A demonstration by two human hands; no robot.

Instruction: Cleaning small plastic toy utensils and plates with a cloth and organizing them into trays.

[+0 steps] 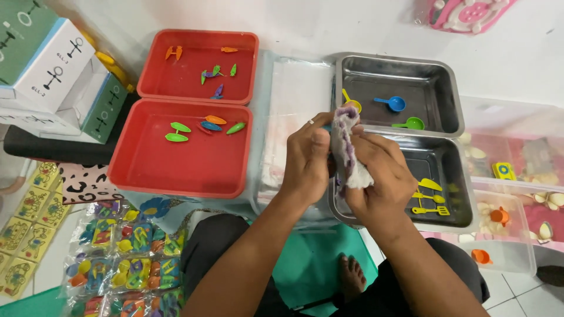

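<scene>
— So, what are the hands doing?

— Both are wrapped around a crumpled white cloth [346, 149] stained purple. The left hand [308, 158] has its fingers curled shut on the cloth's left side, a ring showing on one finger. The right hand [379, 179] is closed on the cloth's lower right part, thumb pressed against the fabric.

— Where is that cloth?

— Held up in the air between the two hands, in front of the seam where two metal trays meet. Whether anything small is wrapped inside it, I cannot tell.

— And the trays?

— The far metal tray [437, 76] holds a yellow scoop [351, 103], a blue scoop [392, 104] and a green scoop [411, 124]. The near metal tray [461, 176] holds yellow toy utensils [430, 198], well apart from the right hand's knuckles.

— Anything to the left?

— Two red trays. The far red tray [170, 82] has small orange, green and purple plastic pieces scattered in it. The near red tray [176, 164] has a cluster of green, orange and blue leaf-shaped pieces [202, 127] near its far edge. Between the red and metal trays lies a clear plastic sheet [294, 100]. White and green boxes [59, 70] are stacked at far left, and packets of colourful toys [123, 258] lie on the floor by the person's knee.
</scene>
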